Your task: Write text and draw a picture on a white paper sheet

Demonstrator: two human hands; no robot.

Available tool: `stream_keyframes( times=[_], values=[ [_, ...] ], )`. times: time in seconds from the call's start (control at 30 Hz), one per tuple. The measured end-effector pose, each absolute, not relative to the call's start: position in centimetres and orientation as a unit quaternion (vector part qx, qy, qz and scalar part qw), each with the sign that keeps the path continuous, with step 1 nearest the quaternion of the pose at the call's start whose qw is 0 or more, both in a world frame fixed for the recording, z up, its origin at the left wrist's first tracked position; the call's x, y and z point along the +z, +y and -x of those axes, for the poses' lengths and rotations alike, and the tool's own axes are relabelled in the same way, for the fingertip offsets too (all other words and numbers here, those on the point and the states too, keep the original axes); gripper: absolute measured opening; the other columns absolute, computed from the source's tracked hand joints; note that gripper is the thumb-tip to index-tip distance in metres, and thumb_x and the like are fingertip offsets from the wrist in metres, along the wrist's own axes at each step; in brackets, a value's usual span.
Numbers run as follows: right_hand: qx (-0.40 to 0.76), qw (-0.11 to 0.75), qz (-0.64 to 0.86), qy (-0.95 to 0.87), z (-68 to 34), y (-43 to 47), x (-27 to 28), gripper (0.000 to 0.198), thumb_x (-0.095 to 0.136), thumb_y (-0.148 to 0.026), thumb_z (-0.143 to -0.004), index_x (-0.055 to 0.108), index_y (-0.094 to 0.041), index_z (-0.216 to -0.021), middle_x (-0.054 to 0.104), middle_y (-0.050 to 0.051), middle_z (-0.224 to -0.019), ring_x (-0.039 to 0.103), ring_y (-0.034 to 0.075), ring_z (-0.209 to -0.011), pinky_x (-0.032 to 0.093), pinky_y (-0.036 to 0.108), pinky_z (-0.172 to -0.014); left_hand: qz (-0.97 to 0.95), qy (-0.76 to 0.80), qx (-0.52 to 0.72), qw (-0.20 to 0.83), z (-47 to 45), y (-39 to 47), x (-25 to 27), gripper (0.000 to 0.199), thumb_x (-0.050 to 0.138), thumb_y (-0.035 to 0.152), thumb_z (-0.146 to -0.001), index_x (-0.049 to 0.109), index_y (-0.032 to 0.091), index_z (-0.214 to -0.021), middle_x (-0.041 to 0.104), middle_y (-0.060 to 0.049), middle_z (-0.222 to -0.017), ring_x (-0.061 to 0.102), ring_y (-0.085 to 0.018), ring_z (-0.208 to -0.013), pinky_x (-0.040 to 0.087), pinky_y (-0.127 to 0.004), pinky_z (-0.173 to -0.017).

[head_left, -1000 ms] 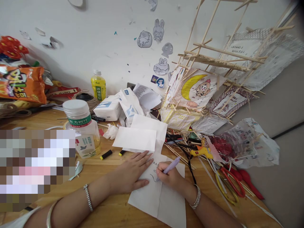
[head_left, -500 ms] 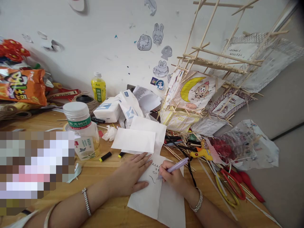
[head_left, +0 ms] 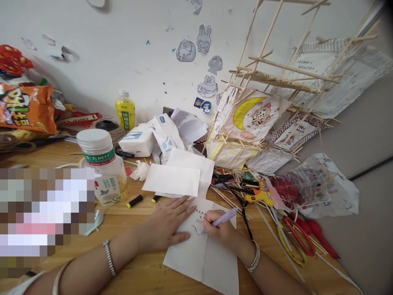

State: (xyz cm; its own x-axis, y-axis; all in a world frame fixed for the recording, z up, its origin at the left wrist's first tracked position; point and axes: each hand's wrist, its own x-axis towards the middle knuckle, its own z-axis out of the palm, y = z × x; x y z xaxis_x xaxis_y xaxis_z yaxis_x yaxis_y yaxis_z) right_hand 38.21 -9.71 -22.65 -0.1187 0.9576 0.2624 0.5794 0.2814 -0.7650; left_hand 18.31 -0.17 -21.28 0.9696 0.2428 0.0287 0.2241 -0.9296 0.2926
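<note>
A folded white sheet of paper (head_left: 196, 262) lies on the wooden table, with a few handwritten characters, a small oval and a curved line on it. My left hand (head_left: 164, 223) rests flat on the sheet's left side, fingers spread, pointing toward the upper right. In my right hand (head_left: 219, 227) is a light purple pen (head_left: 226, 216), its tip down near the curved line. Beyond the sheet, two blank white papers (head_left: 172, 180) overlap. A black-and-yellow marker cap (head_left: 135, 201) lies left of them, above my left forearm.
On the left stand a large plastic bottle (head_left: 101, 164) and a yellow drink bottle (head_left: 125, 108). Tissue packs (head_left: 138, 141) sit near the wall. At right are a stick-frame lantern (head_left: 254, 114), a yellow glue gun (head_left: 260, 197) and scissors (head_left: 297, 237).
The pen in my right hand has shifted slightly left over the sheet and tilts lower. My left hand stays on the paper. The whole view has moved slightly.
</note>
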Motion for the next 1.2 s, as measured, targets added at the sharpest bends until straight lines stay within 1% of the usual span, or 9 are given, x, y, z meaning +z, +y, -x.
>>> stream_keyframes(
  times=[0.33, 0.5, 0.6, 0.87, 1.03, 1.2],
  values=[
    [0.236, 0.371, 0.543, -0.715, -38.27, -9.65, -22.95, 0.032, 0.045, -0.02, -0.077, 0.024, -0.021, -0.053, 0.028, -0.006, -0.049, 0.029, 0.01, -0.047, 0.022, 0.024, -0.047, -0.98, 0.118, 0.043, 0.154, -18.38, -0.14, -21.15, 0.066, 0.032, 0.057, -0.088, 0.023, 0.018, -0.14, 0.018, -0.012, -0.146, 0.014, -0.028, -0.134, 0.018, -0.046, -0.106],
    [0.236, 0.384, 0.556, -0.698, -38.28, -9.72, -22.98, 0.032, 0.045, -0.02, -0.079, 0.025, -0.021, -0.054, 0.03, -0.006, -0.05, 0.03, 0.01, -0.048, 0.024, 0.024, -0.048, -0.982, 0.124, 0.026, 0.137, -18.38, -0.22, -21.05, 0.066, 0.03, 0.058, -0.088, 0.021, 0.018, -0.141, 0.016, -0.011, -0.147, 0.013, -0.026, -0.134, 0.017, -0.044, -0.107],
    [0.243, 0.377, 0.549, -0.705, -38.25, -9.77, -22.89, 0.031, 0.045, -0.02, -0.079, 0.026, -0.021, -0.054, 0.03, -0.006, -0.05, 0.03, 0.01, -0.048, 0.023, 0.024, -0.048, -0.983, 0.125, 0.02, 0.133, -18.41, -0.22, -20.88, 0.067, 0.03, 0.058, -0.088, 0.021, 0.018, -0.141, 0.015, -0.011, -0.147, 0.012, -0.026, -0.135, 0.017, -0.044, -0.107],
    [0.23, 0.392, 0.558, -0.694, -38.2, -9.77, -23.0, 0.033, 0.044, -0.02, -0.08, 0.022, -0.021, -0.055, 0.027, -0.006, -0.05, 0.028, 0.01, -0.048, 0.022, 0.024, -0.048, -0.983, 0.121, 0.026, 0.133, -18.35, -0.23, -21.03, 0.067, 0.028, 0.059, -0.089, 0.022, 0.017, -0.14, 0.017, -0.012, -0.146, 0.013, -0.026, -0.134, 0.016, -0.044, -0.107],
    [0.241, 0.38, 0.556, -0.699, -38.14, -9.77, -22.72, 0.033, 0.044, -0.02, -0.08, 0.023, -0.021, -0.055, 0.028, -0.006, -0.051, 0.028, 0.01, -0.049, 0.022, 0.024, -0.048, -0.983, 0.119, 0.034, 0.133, -18.35, -0.16, -21.26, 0.066, 0.028, 0.058, -0.089, 0.022, 0.017, -0.14, 0.017, -0.012, -0.147, 0.013, -0.027, -0.134, 0.016, -0.044, -0.107],
    [0.233, 0.392, 0.556, -0.695, -38.21, -9.73, -22.84, 0.032, 0.044, -0.02, -0.081, 0.023, -0.021, -0.056, 0.027, -0.006, -0.051, 0.029, 0.01, -0.049, 0.022, 0.024, -0.048, -0.984, 0.117, 0.035, 0.128, -18.41, -0.04, -21.26, 0.066, 0.027, 0.059, -0.089, 0.021, 0.018, -0.141, 0.016, -0.012, -0.147, 0.013, -0.027, -0.134, 0.017, -0.044, -0.107]
  ],
)
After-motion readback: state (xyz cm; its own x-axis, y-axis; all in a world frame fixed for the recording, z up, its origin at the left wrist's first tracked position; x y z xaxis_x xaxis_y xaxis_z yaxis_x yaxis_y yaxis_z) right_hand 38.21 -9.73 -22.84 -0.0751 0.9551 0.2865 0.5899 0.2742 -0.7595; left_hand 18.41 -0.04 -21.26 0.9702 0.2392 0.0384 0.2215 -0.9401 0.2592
